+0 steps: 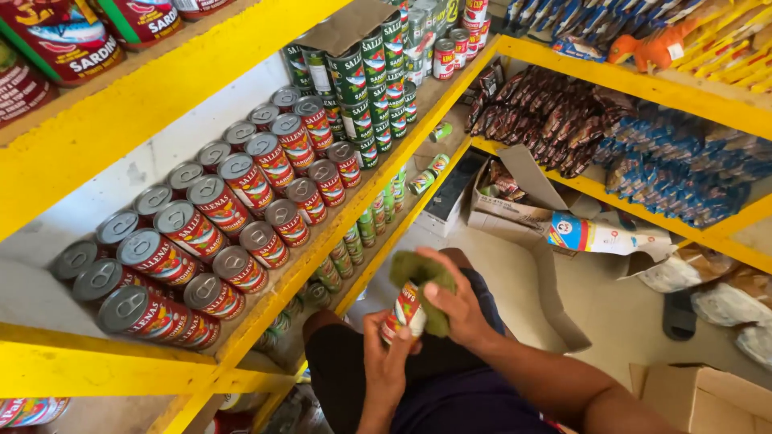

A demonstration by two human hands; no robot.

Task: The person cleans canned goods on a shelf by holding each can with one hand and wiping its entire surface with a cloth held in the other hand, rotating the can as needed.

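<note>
The left hand (386,354) holds a can (404,312) tight while the right hand (454,305) at three o'clock presses a cloth (422,273) on it, and a slip might drop it.

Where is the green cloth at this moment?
In the head view, the green cloth sits low and centre, pressed by the right hand over the top of the red tin can that the left hand holds.

We observe a red-labelled can (404,313) under an olive-green cloth (426,281), red-labelled cans with silver lids (217,201) and green-labelled cans (362,80) on yellow-painted shelves (161,96), plus dark brown sachets (547,120) and blue packets (675,169).
</note>
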